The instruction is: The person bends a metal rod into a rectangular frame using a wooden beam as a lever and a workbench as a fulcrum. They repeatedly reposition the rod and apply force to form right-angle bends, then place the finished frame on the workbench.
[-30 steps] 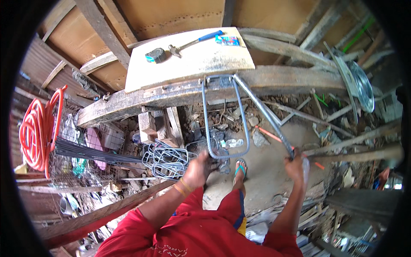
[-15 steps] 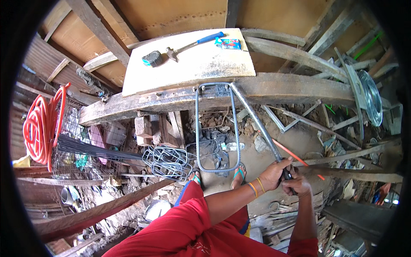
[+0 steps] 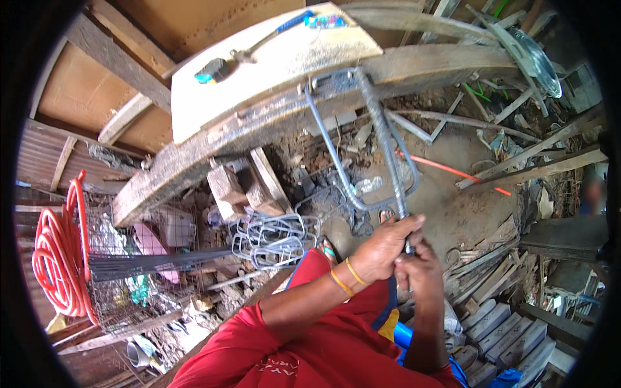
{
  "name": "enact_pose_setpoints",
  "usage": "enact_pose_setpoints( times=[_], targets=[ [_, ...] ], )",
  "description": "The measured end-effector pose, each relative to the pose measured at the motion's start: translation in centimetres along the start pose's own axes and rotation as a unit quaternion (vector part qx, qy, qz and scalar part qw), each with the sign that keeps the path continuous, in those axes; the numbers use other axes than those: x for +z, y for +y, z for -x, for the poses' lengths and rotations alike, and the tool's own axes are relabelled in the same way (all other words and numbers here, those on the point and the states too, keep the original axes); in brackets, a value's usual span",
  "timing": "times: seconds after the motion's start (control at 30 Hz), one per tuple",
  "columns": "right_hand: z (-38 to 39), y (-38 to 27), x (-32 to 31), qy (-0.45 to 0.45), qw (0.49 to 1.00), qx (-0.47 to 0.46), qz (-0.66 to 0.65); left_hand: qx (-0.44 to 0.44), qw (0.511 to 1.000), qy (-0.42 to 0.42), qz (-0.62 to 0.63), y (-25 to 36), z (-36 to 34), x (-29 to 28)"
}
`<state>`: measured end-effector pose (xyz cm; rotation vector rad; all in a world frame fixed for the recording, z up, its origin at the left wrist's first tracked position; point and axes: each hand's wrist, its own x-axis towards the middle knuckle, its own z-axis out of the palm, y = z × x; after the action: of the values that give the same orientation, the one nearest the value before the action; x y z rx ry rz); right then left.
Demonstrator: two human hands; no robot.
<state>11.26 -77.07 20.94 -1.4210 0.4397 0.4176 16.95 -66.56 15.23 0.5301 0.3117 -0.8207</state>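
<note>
My left hand (image 3: 386, 247), with yellow bands at its wrist, is closed round the near end of a ribbed steel bar (image 3: 383, 139). Just below it, my right hand (image 3: 420, 268) has its fingers curled round the bar's tip, partly hidden. The bar's far end meets a thick wooden beam (image 3: 453, 68) beside small metal pegs. From that same spot a rectangular bent-rod stirrup (image 3: 344, 178) hangs toward me, passing behind the bar. A heap of similar bent stirrups (image 3: 275, 239) lies on the left, near my foot.
A pale board (image 3: 265, 77) on the beam bears a hammer (image 3: 275, 33), a tape measure (image 3: 215, 71) and a blue packet (image 3: 323, 22). Straight black rods (image 3: 158, 262) and a coiled orange hose (image 3: 58, 265) are at left. Wood scraps (image 3: 504, 330) lie at right.
The bar's near end has swung leftward with both my hands, and now crosses the stirrup. My view has turned, and the stirrup looks more tilted.
</note>
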Motion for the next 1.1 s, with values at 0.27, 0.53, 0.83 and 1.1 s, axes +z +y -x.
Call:
enact_pose_setpoints(
  times=[0.27, 0.53, 0.83, 1.1],
  targets=[
    [-1.7, -4.3, -4.9, -0.080, 0.994, 0.067, -0.023, -0.045, 0.997, -0.020, -0.055, 2.2, -0.4, 3.2],
    [4.4, -4.7, -17.7, -0.084, 0.950, 0.097, 0.285, 0.011, 0.989, 0.112, -0.094, 7.6, 6.5, -0.9],
    [-9.5, -4.5, -28.9, -0.054, 0.806, 0.025, 0.589, 0.228, 0.939, 0.253, 0.049, 8.0, 0.8, -0.5],
    [-17.4, -16.3, -27.9, -0.170, 0.830, -0.003, 0.531, 0.322, 0.886, 0.324, 0.078, 7.1, -1.1, 1.1]
  ],
)
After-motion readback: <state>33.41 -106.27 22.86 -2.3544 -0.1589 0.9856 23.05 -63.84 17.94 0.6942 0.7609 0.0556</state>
